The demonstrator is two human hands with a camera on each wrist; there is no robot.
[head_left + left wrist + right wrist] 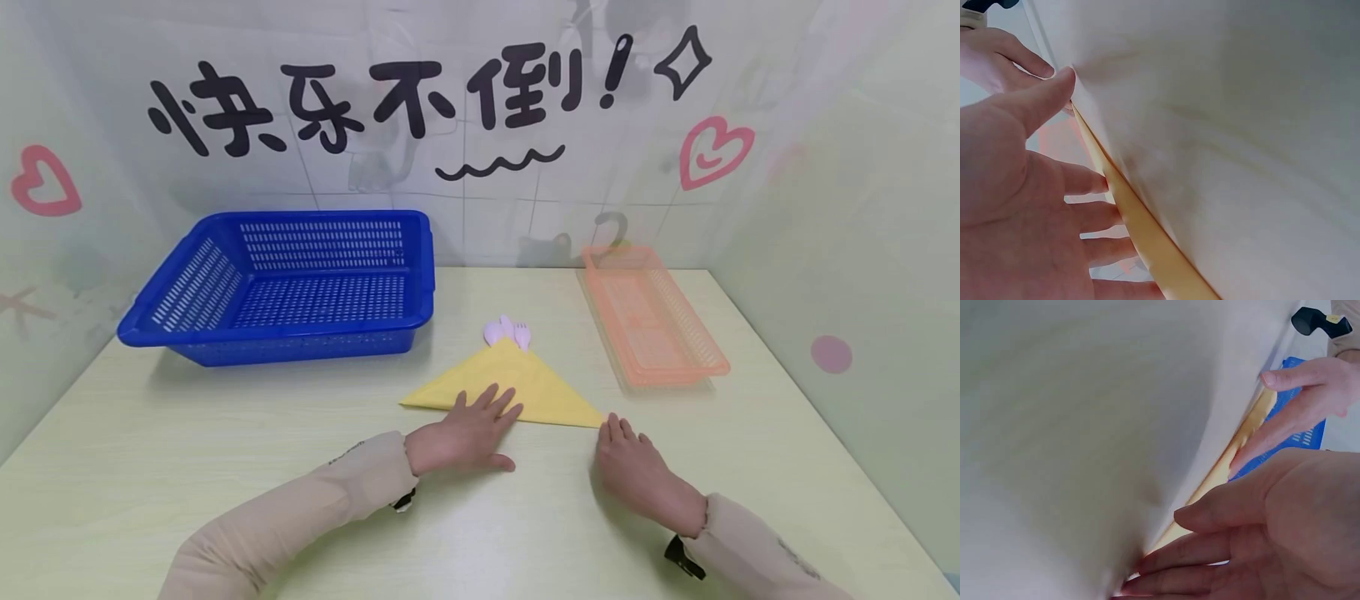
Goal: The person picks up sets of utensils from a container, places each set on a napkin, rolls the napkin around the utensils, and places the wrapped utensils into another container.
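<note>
Pressing flat on the yellow napkin (517,387), the left hand (463,437) lies with its fingers spread and straight over the cloth's near edge, thumb out on the table (225,467) just beside it. The napkin, folded into a triangle with its long edge toward the person, covers most of a pale pink fork and spoon (508,332); only their heads poke out past the napkin's far tip, and the handles are hidden under the cloth. At the napkin's near right corner rests the right hand (633,471), fingers straight and close together, fingertips touching or almost touching that corner; whether they actually press the cloth cannot be told from the head view. Both wrist views are nearly filled by blurred tabletop: the left wrist view shows only a thin yellow strip of the napkin's edge beside the spread fingers (1085,215), and the right wrist view shows the same strip beyond the relaxed fingers (1210,550). Beyond the napkin to its left stands a blue basket (420,250), and beyond it to the right a translucent orange tray (705,354), faint against the wall. Both sleeves run out of frame at the bottom.
</note>
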